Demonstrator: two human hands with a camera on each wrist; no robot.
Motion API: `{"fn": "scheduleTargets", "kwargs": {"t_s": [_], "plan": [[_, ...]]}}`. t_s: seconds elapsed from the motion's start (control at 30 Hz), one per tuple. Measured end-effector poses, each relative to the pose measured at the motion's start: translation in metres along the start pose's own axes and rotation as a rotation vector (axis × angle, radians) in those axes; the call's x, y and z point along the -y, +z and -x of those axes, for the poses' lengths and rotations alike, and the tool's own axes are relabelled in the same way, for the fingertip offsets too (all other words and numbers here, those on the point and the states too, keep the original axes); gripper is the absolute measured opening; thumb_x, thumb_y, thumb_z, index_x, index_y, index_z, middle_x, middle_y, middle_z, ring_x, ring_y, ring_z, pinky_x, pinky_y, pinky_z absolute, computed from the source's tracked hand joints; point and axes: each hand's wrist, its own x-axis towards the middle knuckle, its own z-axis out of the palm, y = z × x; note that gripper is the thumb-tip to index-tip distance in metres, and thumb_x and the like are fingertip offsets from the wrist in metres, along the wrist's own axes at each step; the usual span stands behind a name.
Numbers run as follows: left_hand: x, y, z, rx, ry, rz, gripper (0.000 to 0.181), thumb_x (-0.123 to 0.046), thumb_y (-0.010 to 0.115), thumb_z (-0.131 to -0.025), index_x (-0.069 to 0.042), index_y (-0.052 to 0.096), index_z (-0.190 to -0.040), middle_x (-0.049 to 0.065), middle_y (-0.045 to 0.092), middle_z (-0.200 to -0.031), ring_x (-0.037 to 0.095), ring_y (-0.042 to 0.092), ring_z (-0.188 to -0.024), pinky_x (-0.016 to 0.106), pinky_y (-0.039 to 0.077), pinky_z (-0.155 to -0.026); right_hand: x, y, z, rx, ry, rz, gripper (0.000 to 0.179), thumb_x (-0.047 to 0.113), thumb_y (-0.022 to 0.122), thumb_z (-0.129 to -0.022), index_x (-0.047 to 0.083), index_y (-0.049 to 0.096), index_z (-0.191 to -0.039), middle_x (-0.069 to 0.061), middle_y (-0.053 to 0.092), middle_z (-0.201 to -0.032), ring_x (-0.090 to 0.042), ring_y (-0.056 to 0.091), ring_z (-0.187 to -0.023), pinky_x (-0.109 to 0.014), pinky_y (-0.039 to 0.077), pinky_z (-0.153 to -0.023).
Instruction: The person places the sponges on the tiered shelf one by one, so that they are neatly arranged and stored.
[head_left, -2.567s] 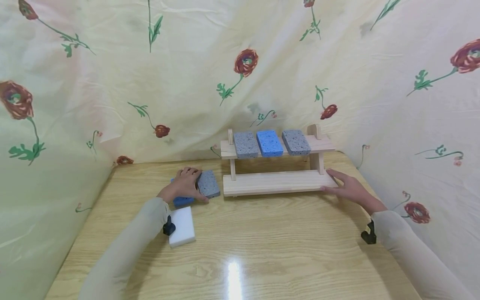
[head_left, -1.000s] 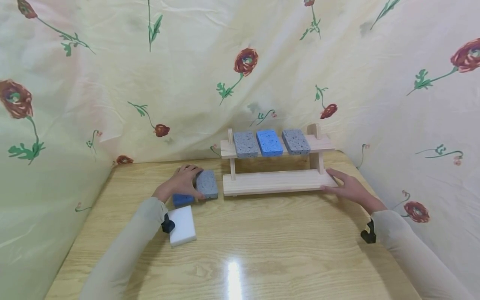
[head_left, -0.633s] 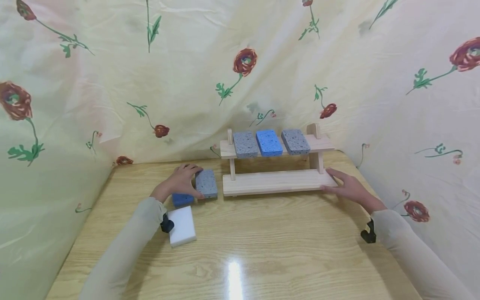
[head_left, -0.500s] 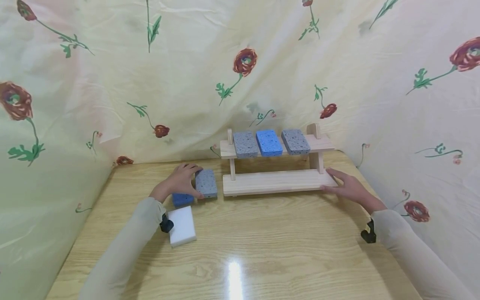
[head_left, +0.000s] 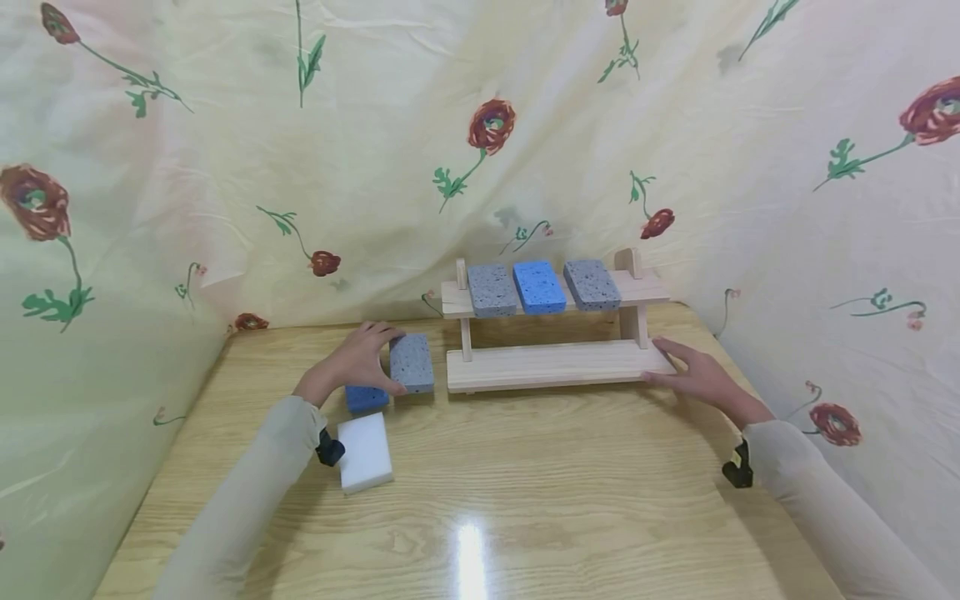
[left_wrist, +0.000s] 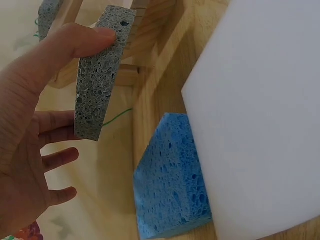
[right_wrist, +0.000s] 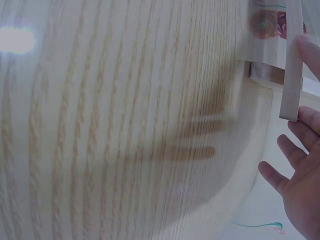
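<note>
In the head view my left hand (head_left: 358,362) pinches a grey speckled sponge (head_left: 412,364) by its far and near ends, just left of the wooden shelf (head_left: 555,365). The left wrist view shows this sponge (left_wrist: 97,85) held between thumb and fingers, raised off the tabletop. A blue sponge (head_left: 367,400) lies partly hidden below that hand, and a white foam-like block (head_left: 365,452) lies nearer. My right hand (head_left: 697,379) grips the right end of the shelf's lower board, thumb on one edge, fingers on the other; the right wrist view shows that board end (right_wrist: 291,100).
Along the upper board rest a grey sponge (head_left: 492,289), a blue sponge (head_left: 540,286) and another grey sponge (head_left: 592,284). The lower board is bare wood. Flower-patterned cloth (head_left: 390,167) hangs behind and at both sides of the wooden table (head_left: 570,492).
The grey sponge in my left hand has turned from slanted to nearly straight, shifted slightly left and risen a little. My right hand and the shelf have stayed put.
</note>
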Motion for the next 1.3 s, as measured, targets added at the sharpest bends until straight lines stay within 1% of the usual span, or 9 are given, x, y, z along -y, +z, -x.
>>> {"fn": "scheduleTargets", "kwargs": {"t_s": [0.17,0.33,0.5,0.7,0.93,1.03,1.3], "plan": [[-0.002,-0.002,0.001,-0.002,0.006,0.001,0.108,-0.053,0.089,-0.066,-0.009,0.044,-0.154,0.023,0.041,-0.157,0.045,0.034,-0.145,0.064,0.032,-0.117,0.000,0.000,0.000,0.006,0.004,0.000,0.094,0.053,0.072,-0.090,-0.001,0.033,-0.157,-0.029,0.029,-0.162,-0.056,0.025,-0.147,-0.070,0.022,-0.116],[-0.004,-0.003,0.002,-0.020,0.043,-0.001,0.108,-0.053,0.088,-0.066,-0.007,0.045,-0.153,0.020,0.045,-0.155,0.043,0.037,-0.143,0.064,0.033,-0.116,0.001,0.000,0.000,0.002,-0.003,0.000,0.093,0.052,0.073,-0.090,-0.002,0.034,-0.156,-0.029,0.030,-0.161,-0.055,0.026,-0.147,-0.070,0.023,-0.116],[-0.011,-0.006,0.003,-0.023,0.069,-0.015,0.107,-0.055,0.087,-0.068,-0.006,0.044,-0.154,0.020,0.043,-0.157,0.043,0.036,-0.144,0.063,0.032,-0.117,0.002,-0.001,0.000,0.004,-0.002,0.000,0.093,0.051,0.073,-0.090,-0.002,0.034,-0.156,-0.030,0.030,-0.161,-0.056,0.027,-0.146,-0.070,0.024,-0.115],[-0.018,-0.007,0.003,-0.026,0.091,-0.039,0.108,-0.058,0.085,-0.069,-0.008,0.043,-0.155,0.019,0.043,-0.156,0.042,0.037,-0.144,0.063,0.033,-0.116,0.002,-0.001,0.000,0.016,0.008,-0.004,0.094,0.052,0.072,-0.090,-0.001,0.033,-0.157,-0.029,0.029,-0.162,-0.056,0.025,-0.147,-0.070,0.023,-0.116],[-0.025,-0.005,0.001,-0.056,0.144,-0.064,0.110,-0.059,0.086,-0.067,-0.009,0.044,-0.154,0.017,0.048,-0.152,0.040,0.040,-0.140,0.061,0.035,-0.114,0.003,-0.002,0.000,0.018,0.013,-0.002,0.094,0.053,0.072,-0.090,-0.001,0.032,-0.157,-0.029,0.028,-0.162,-0.056,0.025,-0.147,-0.070,0.023,-0.116],[-0.028,-0.002,0.000,-0.067,0.155,-0.068,0.110,-0.060,0.086,-0.066,-0.009,0.044,-0.154,0.017,0.048,-0.152,0.040,0.040,-0.140,0.061,0.035,-0.115,0.003,-0.002,0.001,0.018,0.017,-0.001,0.095,0.054,0.072,-0.090,-0.001,0.032,-0.157,-0.029,0.028,-0.162,-0.056,0.025,-0.147,-0.071,0.022,-0.116],[-0.038,0.005,-0.003,-0.071,0.186,-0.080,0.110,-0.060,0.086,-0.066,-0.009,0.043,-0.154,0.015,0.049,-0.151,0.037,0.042,-0.138,0.059,0.037,-0.114,0.003,-0.001,0.001,0.023,0.018,-0.002,0.095,0.054,0.072,-0.090,0.000,0.032,-0.158,-0.028,0.028,-0.162,-0.056,0.025,-0.147,-0.070,0.023,-0.116]]}}
